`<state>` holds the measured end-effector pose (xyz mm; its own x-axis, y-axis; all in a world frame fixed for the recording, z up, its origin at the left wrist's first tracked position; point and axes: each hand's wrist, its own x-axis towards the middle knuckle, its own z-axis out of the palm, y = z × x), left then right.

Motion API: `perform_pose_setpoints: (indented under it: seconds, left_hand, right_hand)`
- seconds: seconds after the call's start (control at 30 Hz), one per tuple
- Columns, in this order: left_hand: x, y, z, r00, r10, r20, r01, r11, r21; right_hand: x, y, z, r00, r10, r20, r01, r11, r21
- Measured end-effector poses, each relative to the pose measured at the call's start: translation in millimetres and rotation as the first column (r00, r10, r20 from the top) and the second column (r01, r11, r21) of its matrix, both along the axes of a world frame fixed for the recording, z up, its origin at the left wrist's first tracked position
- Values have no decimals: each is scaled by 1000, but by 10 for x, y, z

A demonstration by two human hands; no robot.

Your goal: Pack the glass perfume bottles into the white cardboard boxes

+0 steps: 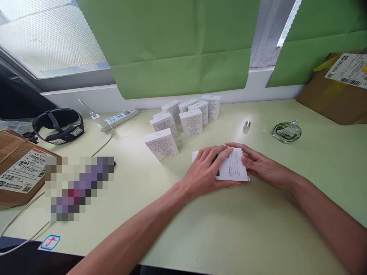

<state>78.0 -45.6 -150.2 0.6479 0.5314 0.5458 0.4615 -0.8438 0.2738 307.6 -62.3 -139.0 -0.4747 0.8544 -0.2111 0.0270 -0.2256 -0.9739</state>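
The person has both hands on a small white box (233, 168) that lies flat near the middle of the pale green bench (258, 229). The left hand (205, 172) lies over the box's left side with its fingers spread and bent down onto it. The right hand (259, 164) holds the right edge, thumb and fingers curled around it. Both hands have hold of the box, and neither is closed into a fist.

The box looks like thin card with small print on it. It is likely light and a bit bendy, so a hard squeeze could dent it. The edges and corners look like the best places to hold it, since the flat faces would give way under a push.

Just behind the hands stands a bunch of white boxes (183, 118) of the same kind, close together. A small silver cap (246, 125) sits on the bench to the right of them, and a round glass bottle (286, 131) lies farther right. A power strip (120, 117) and a black headband (59, 124) are off to the left.
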Motion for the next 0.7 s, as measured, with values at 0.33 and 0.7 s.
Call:
perform_pose_setpoints:
  seconds: [0.33,0.7]
  left_hand:
    - [-2,-7,-19,1000,-13,19,13,1000,22]
    - [-40,34,-14,999,-12,53,13,999,-29]
  right_hand:
    - [-110,-8,-64,997,-27,-67,30,998,46]
    - [46,7,7,977,171,-128,-170,985,24]
